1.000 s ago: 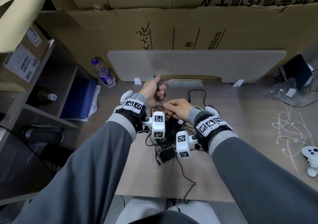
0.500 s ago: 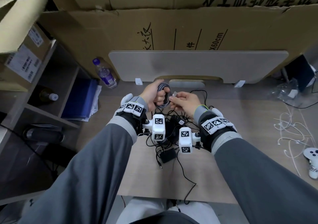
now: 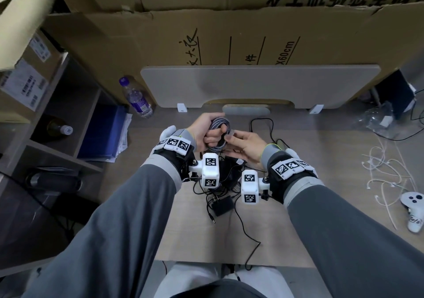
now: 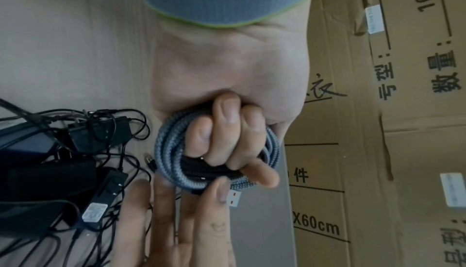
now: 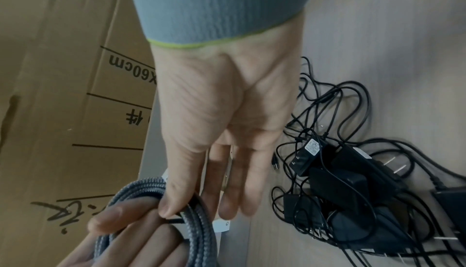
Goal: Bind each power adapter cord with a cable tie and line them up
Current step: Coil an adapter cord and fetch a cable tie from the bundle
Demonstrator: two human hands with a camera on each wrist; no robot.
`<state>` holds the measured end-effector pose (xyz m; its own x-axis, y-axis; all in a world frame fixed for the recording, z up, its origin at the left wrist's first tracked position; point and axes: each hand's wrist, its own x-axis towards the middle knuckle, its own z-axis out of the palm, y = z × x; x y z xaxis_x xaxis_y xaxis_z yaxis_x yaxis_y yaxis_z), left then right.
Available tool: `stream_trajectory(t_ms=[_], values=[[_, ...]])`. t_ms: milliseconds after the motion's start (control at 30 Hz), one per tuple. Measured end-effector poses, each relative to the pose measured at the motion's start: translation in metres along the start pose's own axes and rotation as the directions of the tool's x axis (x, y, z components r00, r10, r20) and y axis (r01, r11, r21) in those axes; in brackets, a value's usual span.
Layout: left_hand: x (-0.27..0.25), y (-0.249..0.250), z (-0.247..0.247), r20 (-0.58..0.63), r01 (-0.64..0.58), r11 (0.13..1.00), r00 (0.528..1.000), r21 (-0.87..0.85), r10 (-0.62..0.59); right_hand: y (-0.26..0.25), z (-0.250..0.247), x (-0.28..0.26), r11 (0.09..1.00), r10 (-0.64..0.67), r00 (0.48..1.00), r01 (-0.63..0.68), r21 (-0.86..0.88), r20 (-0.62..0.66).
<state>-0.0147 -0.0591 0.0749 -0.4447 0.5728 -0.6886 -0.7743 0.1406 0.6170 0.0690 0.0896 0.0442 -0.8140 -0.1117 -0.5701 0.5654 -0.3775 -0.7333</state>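
Note:
My left hand [image 3: 212, 135] grips a wound coil of grey braided cable [image 3: 218, 145] above the desk, fingers curled through the loop [image 4: 221, 137]. My right hand [image 3: 231, 138] pinches the coil's USB plug end [image 4: 234, 197] between thumb and forefinger, right against the coil [image 5: 199, 231]; its other fingers are straight. Under both wrists lies a tangled pile of black power adapters [image 3: 226, 174] with loose thin cords, seen clearly in the right wrist view [image 5: 353, 191]. One small adapter [image 3: 222, 206] lies nearer me. I see no cable tie.
A grey board [image 3: 259, 84] leans on cardboard boxes at the back. A water bottle [image 3: 137, 100] stands back left beside open shelves. At the right lie a heap of white cables [image 3: 385, 171], a white controller [image 3: 413, 208] and a plastic bag [image 3: 376, 119].
The right hand rose from above the pile and brought the cable's plug end up to the coil. The left hand kept the coil and turned it slightly towards the right hand.

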Motion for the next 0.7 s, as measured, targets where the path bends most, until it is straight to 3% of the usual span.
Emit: stream_trajectory(t_ms=[133,233,333,500,600,700], values=[[0.0,-0.003,-0.005,0.083,0.019,0.992,0.996,-0.122,-0.009,0.0,0.002,0.0,0.993,0.093,0.991,-0.099,0.06,0.1],[0.001,-0.007,-0.003,0.126,0.07,0.991,0.99,-0.117,-0.055,0.001,0.002,-0.001,0.978,0.178,0.978,-0.188,0.088,0.112],[0.002,-0.01,-0.003,0.111,0.052,0.991,0.993,-0.121,-0.039,0.006,0.001,-0.001,0.988,0.13,0.988,-0.136,0.076,0.078],[0.004,-0.008,-0.002,-0.159,0.014,1.0,0.987,-0.017,-0.017,0.007,0.008,-0.001,1.0,0.012,1.0,-0.012,0.014,-0.021],[0.001,-0.006,-0.003,-0.306,-0.008,1.0,0.952,0.019,0.014,0.007,0.014,0.001,0.999,-0.044,0.996,0.042,-0.017,-0.081],[0.004,-0.008,-0.009,-0.449,-0.041,0.978,0.884,0.207,0.132,0.007,0.017,0.007,0.996,-0.078,0.985,0.068,-0.065,-0.155]])
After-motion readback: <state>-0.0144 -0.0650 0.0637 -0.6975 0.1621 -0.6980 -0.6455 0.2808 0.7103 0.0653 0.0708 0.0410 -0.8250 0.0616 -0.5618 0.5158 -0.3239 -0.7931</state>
